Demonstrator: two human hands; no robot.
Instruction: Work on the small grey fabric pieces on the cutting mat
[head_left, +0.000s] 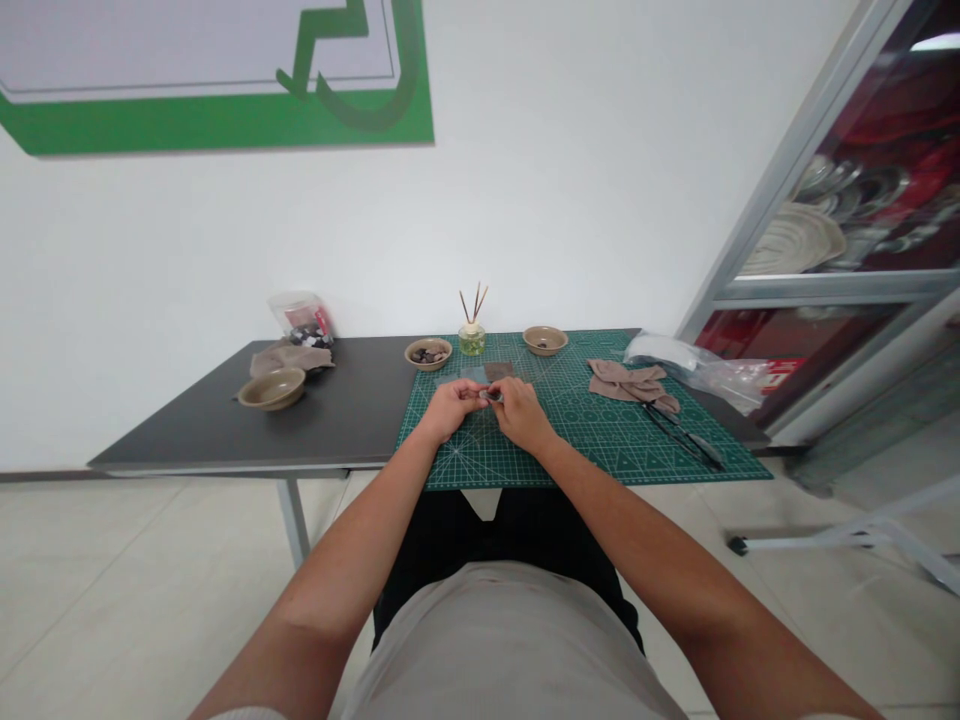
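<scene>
My left hand [451,405] and my right hand [520,408] meet over the green cutting mat [577,440], fingertips almost touching. Both are closed in a pinch on a small, dark greyish stone-like piece [492,396]; fingers cover most of it, so its exact kind is unclear. Just beyond the fingers lie flat sheets, a brown square [499,370] beside a blue-grey one [472,374]. Behind my left hand a tan bowl [428,354] holds several dark and reddish stones. Another tan bowl [545,341], farther right, has a little dark stuff in it.
A reed diffuser [472,338] stands at the back. To the right lie a brown cloth [634,384], black-framed glasses [684,438] and a clear plastic bag [701,366]. A tan bowl [272,391], a cloth [292,358] and a filled bag [304,320] sit on the dark table [345,420].
</scene>
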